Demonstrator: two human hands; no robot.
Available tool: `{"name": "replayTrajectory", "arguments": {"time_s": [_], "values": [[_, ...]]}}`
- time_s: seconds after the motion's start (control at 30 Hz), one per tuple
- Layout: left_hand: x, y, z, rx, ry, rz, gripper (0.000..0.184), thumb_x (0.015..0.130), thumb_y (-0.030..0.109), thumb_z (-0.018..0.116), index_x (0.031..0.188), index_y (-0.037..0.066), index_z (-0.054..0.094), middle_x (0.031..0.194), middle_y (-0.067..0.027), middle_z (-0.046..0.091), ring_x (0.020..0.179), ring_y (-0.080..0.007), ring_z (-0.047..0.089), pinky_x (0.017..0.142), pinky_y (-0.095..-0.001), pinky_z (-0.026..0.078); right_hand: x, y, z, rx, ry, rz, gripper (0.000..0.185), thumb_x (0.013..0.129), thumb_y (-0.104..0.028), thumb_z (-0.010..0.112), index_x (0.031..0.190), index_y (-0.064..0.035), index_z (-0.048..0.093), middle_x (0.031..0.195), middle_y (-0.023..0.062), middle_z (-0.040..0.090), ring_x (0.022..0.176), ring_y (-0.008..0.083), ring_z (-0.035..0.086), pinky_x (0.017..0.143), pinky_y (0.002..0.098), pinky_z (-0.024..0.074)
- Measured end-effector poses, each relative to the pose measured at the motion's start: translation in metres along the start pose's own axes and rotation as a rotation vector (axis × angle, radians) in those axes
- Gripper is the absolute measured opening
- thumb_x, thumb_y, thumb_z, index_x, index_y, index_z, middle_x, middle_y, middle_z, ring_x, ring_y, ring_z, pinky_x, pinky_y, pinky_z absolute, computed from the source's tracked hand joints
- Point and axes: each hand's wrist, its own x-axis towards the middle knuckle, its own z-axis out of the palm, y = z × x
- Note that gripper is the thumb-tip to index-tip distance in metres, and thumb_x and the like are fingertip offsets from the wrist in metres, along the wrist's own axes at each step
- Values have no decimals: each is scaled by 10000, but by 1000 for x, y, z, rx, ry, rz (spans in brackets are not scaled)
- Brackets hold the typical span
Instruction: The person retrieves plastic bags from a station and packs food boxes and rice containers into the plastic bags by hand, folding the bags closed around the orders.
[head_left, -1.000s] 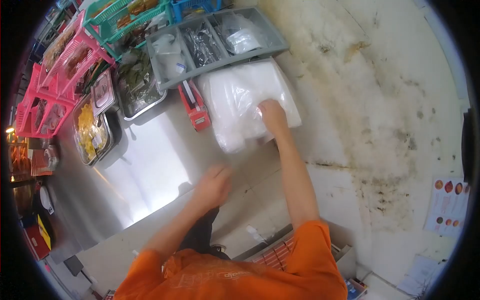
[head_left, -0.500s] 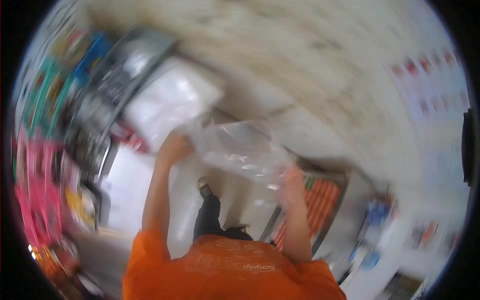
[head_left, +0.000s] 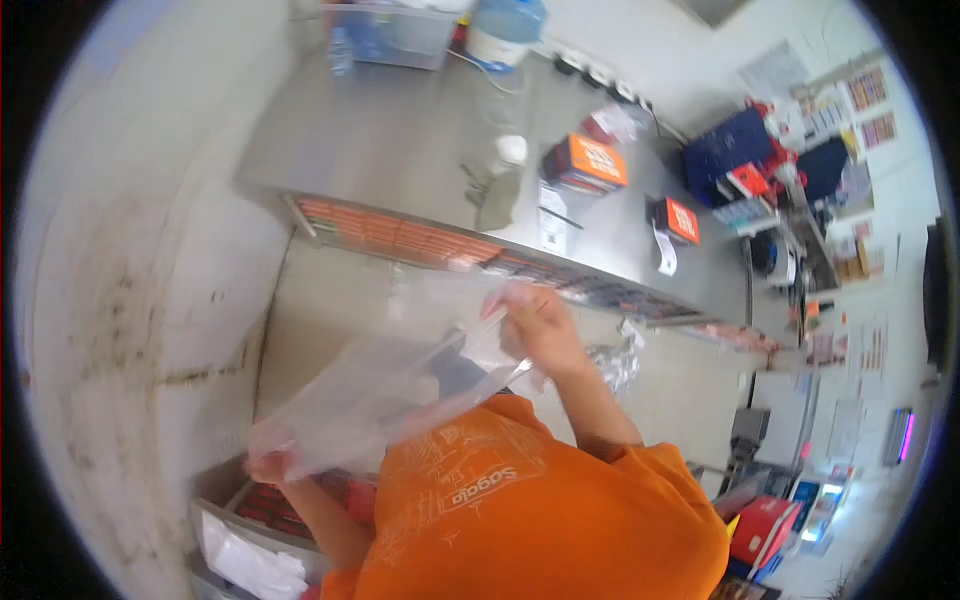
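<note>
A clear plastic bag (head_left: 365,395) is stretched between my two hands, in front of the orange shirt. The fingers of my left hand (head_left: 274,462) are closed on its lower left end, partly seen through the film. Higher up and to the right, my right hand (head_left: 532,325) pinches the other end. The film is thin and creased, and the floor shows through it.
Beyond the hands runs a metal counter (head_left: 390,135) with orange-and-black boxes (head_left: 592,163), a grey-green cloth (head_left: 494,198), a plastic tub (head_left: 400,35) and a water jug (head_left: 502,35). A stained wall (head_left: 130,340) stands at left, above a bin (head_left: 245,535).
The view has swung from the food counter to another counter. My right hand has left the stack of plastic bags, and one bag is now spread between both hands.
</note>
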Motion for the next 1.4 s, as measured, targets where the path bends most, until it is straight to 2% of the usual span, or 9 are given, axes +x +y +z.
{"name": "replayTrajectory", "arguments": {"time_s": [0.13,0.4,0.5,0.6,0.7,0.87,1.1,1.33,1.4], "values": [[100,66,116,-257,49,161,256,868,196,649,1044,15,691,803,-76,663,728,-157,615,655,-299,498,2,47,-68,-20,313,17,381,1019,-347,465,911,-25,638,499,-70,380,414,28,309,406,219,223],[181,112,250,6,-117,21,198,906,208,633,943,28,704,697,-11,629,608,-83,588,517,-223,456,-26,64,-268,-44,606,63,202,968,-188,543,959,-19,654,639,6,558,570,89,476,535,277,405],[189,129,300,128,-332,135,264,914,274,643,820,33,700,677,2,596,635,-41,553,527,-234,440,-17,90,-311,-981,1110,28,238,931,-215,598,959,17,642,681,75,615,606,179,541,576,338,442],[198,135,364,436,-292,-96,273,909,241,669,789,-4,683,707,-37,635,613,-67,572,544,-222,463,-26,87,-294,-1242,1190,-171,296,888,-231,661,978,48,626,701,124,636,601,257,576,578,383,451],[212,90,424,199,-465,383,335,864,280,731,752,-26,655,638,-48,617,530,-82,558,481,-229,445,-24,73,-247,-436,736,286,353,848,-227,730,985,79,617,822,136,679,705,207,641,631,328,488],[221,143,453,255,-532,28,377,868,324,720,747,-10,594,599,-40,568,549,-83,508,489,-253,400,-15,73,-263,16,822,143,245,857,-159,732,896,68,649,836,109,698,772,142,653,669,265,510],[262,202,512,-14,-542,-111,408,923,383,608,771,5,580,668,-47,524,625,-116,475,571,-333,406,26,49,-297,-154,730,194,178,902,-93,660,958,73,632,813,81,674,747,119,635,681,259,514],[354,187,490,437,-789,428,239,890,241,664,855,6,635,656,-66,622,608,-93,563,541,-277,450,52,28,-383,429,935,-229,165,965,-150,564,886,-8,593,779,85,641,752,198,629,722,325,514],[363,202,490,290,-668,207,313,840,284,708,812,-19,636,673,-97,637,616,-129,587,550,-298,454,43,10,-402,333,964,-196,146,957,-138,579,913,0,603,805,86,647,775,184,631,730,318,515]]}}
